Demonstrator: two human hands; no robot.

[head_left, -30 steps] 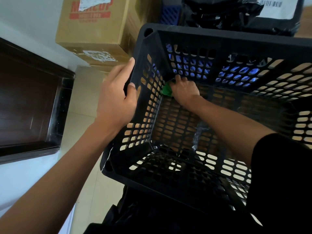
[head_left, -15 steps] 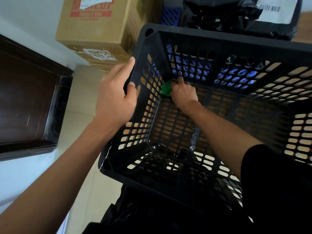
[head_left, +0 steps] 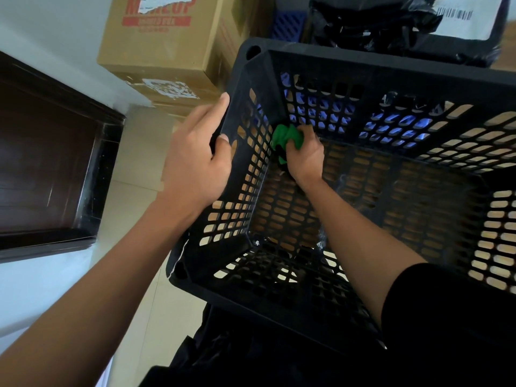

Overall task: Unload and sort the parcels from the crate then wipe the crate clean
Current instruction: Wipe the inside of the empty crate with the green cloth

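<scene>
1. Crate (head_left: 377, 60): black, lattice-walled, tipped so the opening faces the camera. No parcels inside; unloading judged done, wiping in hand.
2. Left hand (head_left: 196, 160): clamped on the crate's left rim near the far-left corner, thumb on the inner face, fingers wrapped over the outside. Purpose, as judged: steadies the tilted crate against the push of the wiping hand.
3. Right hand (head_left: 305, 157): reaches deep inside, fingers clenched around a bunched cloth (head_left: 283, 136).
4. Cloth: green, pressed into the far-left inner corner where floor and two walls meet. Bunching likely lets it work into the corner and lattice holes.
5. Box (head_left: 159, 46): cardboard, just beyond the crate's left wall, set against the room wall.
6. Bags (head_left: 391, 26): black, labelled, beyond the crate's far rim; probably sorted parcels.
7. Blue crate (head_left: 290, 22): partly seen between box and bags, also through the far lattice.
8. Remaining, as judged: other inner walls, floor, rim.
</scene>
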